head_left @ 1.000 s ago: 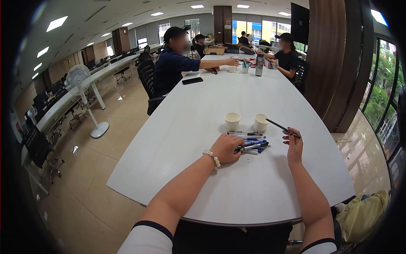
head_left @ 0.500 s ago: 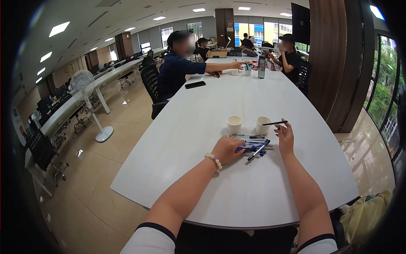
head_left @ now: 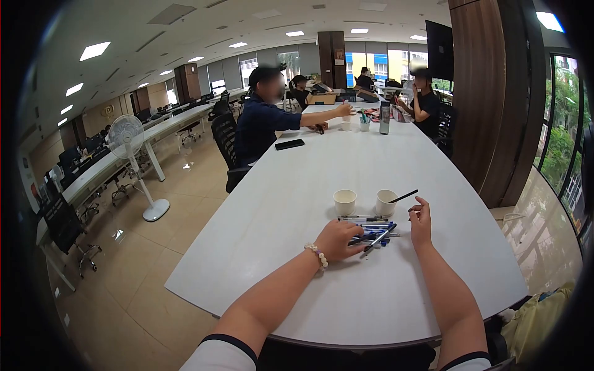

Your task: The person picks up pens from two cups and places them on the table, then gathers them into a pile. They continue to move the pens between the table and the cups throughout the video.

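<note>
My left hand [head_left: 338,240], with a beaded bracelet [head_left: 317,255] at its wrist, rests at the left edge of a loose pile of pens [head_left: 375,232]. Its fingers are apart and touch the pens; no pen is visibly lifted. Two white paper cups stand just beyond the pile: the left cup [head_left: 344,202] and the right cup [head_left: 386,202]. A black pen [head_left: 404,196] sticks out of the right cup, slanting up to the right. Beside that cup my right hand [head_left: 421,224] is raised, fingers apart, holding nothing.
Across the white table [head_left: 297,185], a person in a dark blue top [head_left: 260,127] reaches toward another paper cup [head_left: 346,123]. A phone [head_left: 289,144], a bottle [head_left: 385,119] and a cup of pens [head_left: 364,125] stand or lie farther back. Another person [head_left: 426,105] sits at the right.
My right hand has let go of the black pen, which now leans in the right cup. My left hand has shifted slightly over the pens. The view has tilted up a little.
</note>
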{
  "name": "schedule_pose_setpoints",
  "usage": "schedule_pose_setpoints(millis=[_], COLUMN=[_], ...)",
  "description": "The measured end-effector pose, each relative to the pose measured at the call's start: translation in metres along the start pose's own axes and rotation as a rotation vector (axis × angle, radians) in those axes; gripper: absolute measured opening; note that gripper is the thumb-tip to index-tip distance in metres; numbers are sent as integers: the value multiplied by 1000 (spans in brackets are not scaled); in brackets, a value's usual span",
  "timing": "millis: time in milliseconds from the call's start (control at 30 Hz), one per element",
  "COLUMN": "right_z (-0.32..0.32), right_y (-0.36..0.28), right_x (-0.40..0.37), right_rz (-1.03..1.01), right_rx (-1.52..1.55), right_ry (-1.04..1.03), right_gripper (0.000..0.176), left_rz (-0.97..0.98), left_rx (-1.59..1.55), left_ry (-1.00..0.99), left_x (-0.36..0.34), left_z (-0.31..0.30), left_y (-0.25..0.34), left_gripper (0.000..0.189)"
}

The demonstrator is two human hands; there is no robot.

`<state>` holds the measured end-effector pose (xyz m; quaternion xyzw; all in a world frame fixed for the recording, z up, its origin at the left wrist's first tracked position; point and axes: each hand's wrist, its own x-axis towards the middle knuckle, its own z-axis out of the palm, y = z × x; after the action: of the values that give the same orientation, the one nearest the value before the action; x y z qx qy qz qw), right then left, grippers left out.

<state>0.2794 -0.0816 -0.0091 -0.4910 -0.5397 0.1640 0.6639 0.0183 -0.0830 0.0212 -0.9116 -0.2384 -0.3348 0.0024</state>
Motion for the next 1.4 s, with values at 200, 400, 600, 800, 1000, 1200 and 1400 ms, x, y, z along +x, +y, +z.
schedule_pose_setpoints(millis=[200, 400, 600, 800, 1000, 1200, 1400], right_z=[0, -2, -3, -4, -4, -2, -3], right_y=[-6, 0, 2, 2, 2, -4, -5], right_x=[-1, 0, 0, 1, 2, 0, 0], right_rz=[25, 23, 27, 34, 36, 47, 12], right_rx=[-42, -38, 10, -12, -4, -33, -85], right_ry=[28, 10, 5, 22, 3, 8, 5], right_gripper=[30, 29, 30, 31, 32, 33, 33], left_rz=[41, -9, -121, -469, -585, -576, -620], left_rx=[137, 184, 14, -331, -590, -544, -575], left_ry=[-165, -137, 138, 472, 705, 861, 849], left_x=[4, 3, 6, 6, 8, 9, 8], left_z=[-1, 9, 15, 12, 6, 4, 4], left_y=[20, 16, 7, 0, -14, -37, -42], left_gripper=[26, 22, 18, 18, 16, 19, 18])
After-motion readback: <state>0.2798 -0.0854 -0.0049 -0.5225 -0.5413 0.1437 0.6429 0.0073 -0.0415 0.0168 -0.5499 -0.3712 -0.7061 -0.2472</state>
